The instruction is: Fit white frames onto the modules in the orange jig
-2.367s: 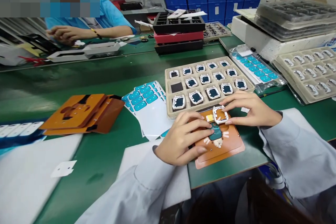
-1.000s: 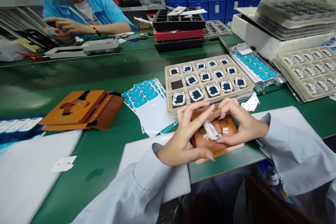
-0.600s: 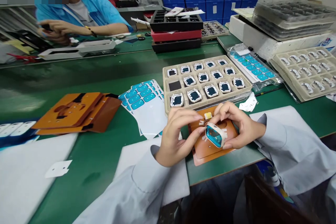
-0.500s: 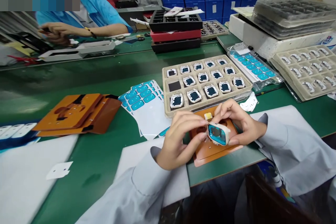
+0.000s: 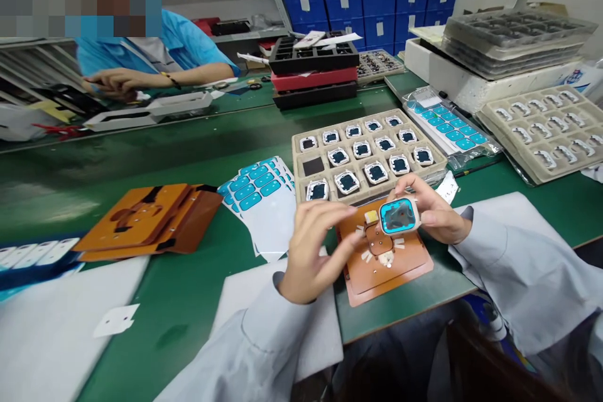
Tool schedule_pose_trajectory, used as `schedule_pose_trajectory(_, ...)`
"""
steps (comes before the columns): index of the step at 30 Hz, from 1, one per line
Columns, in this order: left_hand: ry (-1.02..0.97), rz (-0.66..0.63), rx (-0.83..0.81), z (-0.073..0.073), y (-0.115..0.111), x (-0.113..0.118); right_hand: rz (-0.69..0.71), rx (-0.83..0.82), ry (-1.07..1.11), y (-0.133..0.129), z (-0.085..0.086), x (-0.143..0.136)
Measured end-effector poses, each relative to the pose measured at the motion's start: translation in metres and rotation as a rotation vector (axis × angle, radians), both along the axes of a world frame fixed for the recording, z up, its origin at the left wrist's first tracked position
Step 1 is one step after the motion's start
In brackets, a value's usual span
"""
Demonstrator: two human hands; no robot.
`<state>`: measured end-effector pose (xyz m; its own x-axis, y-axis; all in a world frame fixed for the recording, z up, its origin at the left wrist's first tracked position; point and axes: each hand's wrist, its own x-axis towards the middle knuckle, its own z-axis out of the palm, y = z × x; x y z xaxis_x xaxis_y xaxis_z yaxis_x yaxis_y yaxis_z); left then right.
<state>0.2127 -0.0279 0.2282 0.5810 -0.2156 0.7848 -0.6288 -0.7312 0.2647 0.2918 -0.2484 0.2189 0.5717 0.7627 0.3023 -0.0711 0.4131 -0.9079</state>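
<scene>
Stretching across the view, a green table (image 5: 198, 289) carries work on both sides, with blue bins (image 5: 339, 0) stacked at the back of the room. Across it sits a person in a blue shirt (image 5: 193, 50), forearm on the far side near black and red boxes (image 5: 315, 78). The right hand (image 5: 433, 217) pinches a pale frame (image 5: 398, 217) by its right side, blue face towards the camera, above the upper right of an orange jig (image 5: 386, 276). The left hand (image 5: 308, 251) holds nothing; thumb and fingers are parted just left of the frame, not touching it.

The jig's near edge lies close to the table's front edge, and a white pad (image 5: 235, 295) reaches that edge to its left. Just behind the jig is a tray (image 5: 298, 163) of white parts, leaving little room there. A second tray (image 5: 502, 129) stands at far right, against a foam box (image 5: 452, 78). Blue-printed sheets (image 5: 264, 217) touch or nearly touch the first tray's left edge. The widest bare green strip runs between the sheets and orange boards (image 5: 146, 220), down towards the front.
</scene>
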Motion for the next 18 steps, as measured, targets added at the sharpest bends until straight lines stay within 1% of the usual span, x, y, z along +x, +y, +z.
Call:
schedule_pose_trajectory(1,-0.025,0.097,-0.03,-0.002,0.01,0.005,-0.01,-0.011,0.008,0.0,0.001,0.0)
schedule_pose_trajectory(3,-0.014,0.37,-0.134,-0.007,0.037,0.017,-0.035,-0.035,0.011,0.0,0.002,0.001)
schedule_pose_trajectory(5,0.145,0.68,-0.26,-0.011,0.066,0.028,-0.054,-0.061,0.008,-0.001,0.002,0.002)
schedule_pose_trajectory(6,0.264,0.818,-0.293,-0.013,0.078,0.033,-0.061,-0.07,0.002,-0.002,0.001,0.002)
schedule_pose_trajectory(7,0.39,0.925,-0.307,-0.015,0.089,0.036,-0.065,-0.074,-0.01,-0.003,0.0,0.002)
schedule_pose_trajectory(8,0.512,1.0,-0.296,-0.017,0.097,0.038,-0.071,-0.069,-0.027,-0.005,-0.001,0.003)
schedule_pose_trajectory(9,0.624,1.043,-0.273,-0.018,0.103,0.039,-0.075,-0.061,-0.047,-0.006,-0.002,0.004)
schedule_pose_trajectory(10,0.709,1.059,-0.247,-0.021,0.105,0.04,-0.081,-0.049,-0.074,-0.009,-0.004,0.005)
schedule_pose_trajectory(12,0.796,1.041,-0.211,-0.025,0.106,0.042,-0.111,-0.037,-0.149,-0.013,-0.005,0.01)
schedule_pose_trajectory(15,0.781,0.962,-0.186,-0.029,0.101,0.046,-0.218,-0.039,-0.277,-0.016,-0.002,0.023)
schedule_pose_trajectory(17,0.769,0.906,-0.142,-0.03,0.099,0.049,-0.304,-0.063,-0.369,-0.009,0.006,0.036)
schedule_pose_trajectory(18,0.772,0.886,-0.118,-0.031,0.099,0.05,-0.332,-0.099,-0.434,-0.003,0.012,0.043)
